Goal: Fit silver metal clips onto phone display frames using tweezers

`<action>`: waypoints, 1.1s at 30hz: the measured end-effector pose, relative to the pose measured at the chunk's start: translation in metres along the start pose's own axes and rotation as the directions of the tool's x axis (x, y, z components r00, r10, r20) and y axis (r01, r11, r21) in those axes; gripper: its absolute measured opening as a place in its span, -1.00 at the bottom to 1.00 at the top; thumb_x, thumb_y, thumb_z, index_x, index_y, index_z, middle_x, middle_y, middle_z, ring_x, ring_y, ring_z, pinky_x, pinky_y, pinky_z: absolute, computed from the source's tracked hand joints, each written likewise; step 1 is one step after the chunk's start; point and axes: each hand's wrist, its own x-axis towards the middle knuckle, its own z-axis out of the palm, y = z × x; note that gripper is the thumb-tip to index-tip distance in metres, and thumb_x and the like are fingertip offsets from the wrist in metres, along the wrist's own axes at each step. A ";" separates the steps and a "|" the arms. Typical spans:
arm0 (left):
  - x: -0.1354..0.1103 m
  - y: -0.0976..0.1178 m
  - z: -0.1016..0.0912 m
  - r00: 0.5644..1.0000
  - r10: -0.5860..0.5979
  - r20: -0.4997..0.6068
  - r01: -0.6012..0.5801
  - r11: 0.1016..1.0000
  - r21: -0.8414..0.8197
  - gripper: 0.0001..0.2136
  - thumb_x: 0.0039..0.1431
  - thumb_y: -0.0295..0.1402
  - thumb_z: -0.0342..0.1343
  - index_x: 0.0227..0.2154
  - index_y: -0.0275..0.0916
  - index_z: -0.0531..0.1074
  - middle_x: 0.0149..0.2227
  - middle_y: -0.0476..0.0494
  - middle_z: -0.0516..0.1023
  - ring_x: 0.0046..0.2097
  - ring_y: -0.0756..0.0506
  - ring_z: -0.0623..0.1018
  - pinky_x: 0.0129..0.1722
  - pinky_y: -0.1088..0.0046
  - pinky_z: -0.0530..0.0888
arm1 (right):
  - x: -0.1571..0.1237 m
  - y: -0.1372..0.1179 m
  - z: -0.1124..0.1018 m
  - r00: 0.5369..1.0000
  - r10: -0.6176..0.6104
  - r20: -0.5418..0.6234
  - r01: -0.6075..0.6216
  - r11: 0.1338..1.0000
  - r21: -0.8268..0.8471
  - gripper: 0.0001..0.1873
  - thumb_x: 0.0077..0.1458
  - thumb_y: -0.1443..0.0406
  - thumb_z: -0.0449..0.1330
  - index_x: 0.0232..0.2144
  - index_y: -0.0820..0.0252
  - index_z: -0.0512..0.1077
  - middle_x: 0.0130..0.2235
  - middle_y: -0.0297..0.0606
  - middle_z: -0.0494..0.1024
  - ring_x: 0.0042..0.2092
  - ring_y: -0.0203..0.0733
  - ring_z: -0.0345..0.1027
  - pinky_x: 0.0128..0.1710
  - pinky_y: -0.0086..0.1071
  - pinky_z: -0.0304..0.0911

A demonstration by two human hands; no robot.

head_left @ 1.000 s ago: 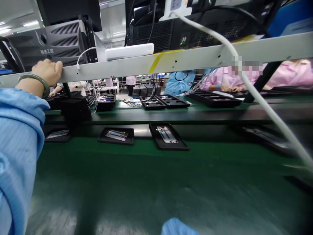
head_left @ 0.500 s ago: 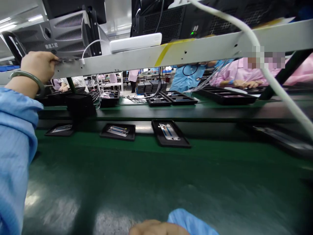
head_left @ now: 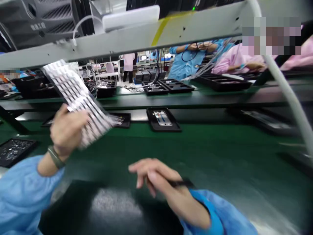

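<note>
Ahead, a black tray holds a phone

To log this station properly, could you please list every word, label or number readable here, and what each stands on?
"工控", after two blurred characters, on the grey computer case.
Printing on the sheet in the left hand: too blurred to read.
Nothing else is legible.

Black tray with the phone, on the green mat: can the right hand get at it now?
Probably yes: nothing shows on the green mat between the right hand and the black tray, though the slim black item in that hand could hamper a grip.
</note>
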 end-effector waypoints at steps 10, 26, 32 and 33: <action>-0.132 0.091 0.077 0.887 0.182 0.424 -0.057 0.955 -0.289 -0.65 0.16 -0.60 -0.04 -0.01 -0.22 0.36 -0.06 -0.16 0.53 0.01 -0.08 0.49 0.16 0.11 0.27 | -0.034 0.089 -0.039 0.773 0.614 -0.162 -0.625 0.780 -0.023 -0.51 0.07 0.03 0.12 -0.07 0.26 0.27 -0.32 -0.16 0.55 -0.64 -0.49 0.04 -0.67 -0.53 -0.06; -0.130 0.124 0.068 0.757 0.058 0.651 0.224 0.912 -0.342 -0.34 0.05 -0.45 0.01 0.24 -0.23 -0.02 0.28 -0.33 0.01 0.28 -0.31 0.04 0.16 -0.03 0.18 | -0.027 0.098 -0.035 0.825 0.555 0.102 -0.530 0.824 -0.201 -0.66 0.00 0.24 0.22 -0.16 0.31 0.42 -0.48 -0.41 0.37 -0.45 -0.39 0.20 -0.42 -0.48 0.16; -0.118 0.139 0.062 0.497 0.035 0.867 0.586 0.723 -0.365 -0.37 -0.03 -0.27 0.17 0.15 -0.10 0.17 0.13 -0.21 0.31 0.18 -0.31 0.25 0.18 -0.11 0.03 | -0.023 0.089 -0.054 0.781 0.554 0.287 -0.463 0.823 -0.329 -0.72 0.00 0.28 0.21 -0.21 0.28 0.51 -0.49 -0.41 0.41 -0.46 -0.39 0.22 -0.42 -0.50 0.13; -0.116 0.140 0.064 0.475 -0.034 0.879 0.673 0.658 -0.338 -0.49 -0.06 -0.23 0.20 0.02 -0.08 0.34 -0.02 -0.15 0.46 0.04 -0.25 0.39 0.14 -0.02 0.17 | -0.022 0.088 -0.054 0.785 0.544 0.298 -0.452 0.831 -0.325 -0.73 0.00 0.26 0.21 -0.22 0.29 0.51 -0.48 -0.39 0.43 -0.44 -0.38 0.24 -0.40 -0.49 0.14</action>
